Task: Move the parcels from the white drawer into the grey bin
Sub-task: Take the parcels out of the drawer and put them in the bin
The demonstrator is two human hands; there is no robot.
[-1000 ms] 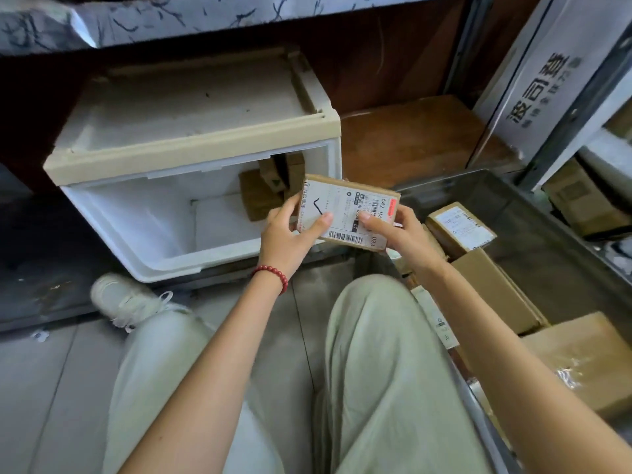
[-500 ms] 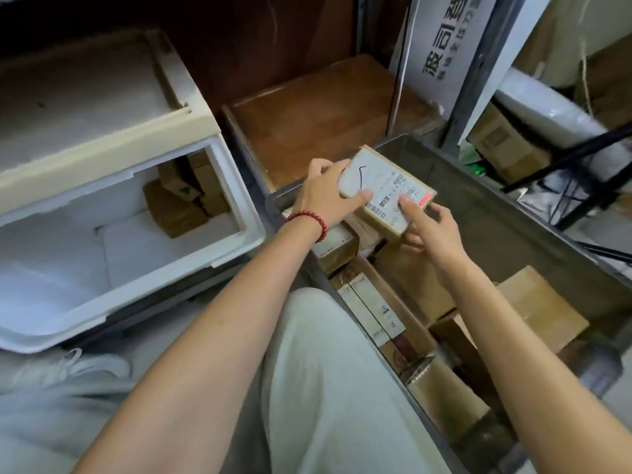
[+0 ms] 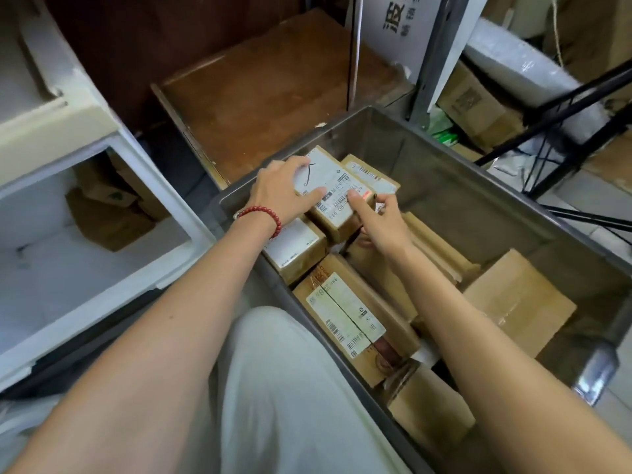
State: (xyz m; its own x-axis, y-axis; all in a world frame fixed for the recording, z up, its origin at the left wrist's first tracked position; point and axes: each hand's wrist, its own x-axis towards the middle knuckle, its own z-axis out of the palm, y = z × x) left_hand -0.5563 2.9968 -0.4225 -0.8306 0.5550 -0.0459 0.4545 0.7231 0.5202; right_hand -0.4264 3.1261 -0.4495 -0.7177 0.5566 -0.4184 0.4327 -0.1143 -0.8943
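Observation:
A small cardboard parcel with a white shipping label lies on top of other parcels at the near-left end of the grey bin. My left hand, with a red bead bracelet on its wrist, grips the parcel's left end. My right hand holds its right end, thumb on the label. Several more brown parcels fill the bin. At the left, the white drawer stands open with a few brown parcels at its back.
A brown wooden board lies behind the bin. A metal shelf post and a white sign stand at the back. Cardboard boxes and black tripod legs crowd the right. My light trousers fill the foreground.
Both hands carried the labelled parcel from in front of the drawer rightward and down onto the parcels in the bin. The view swung right with them.

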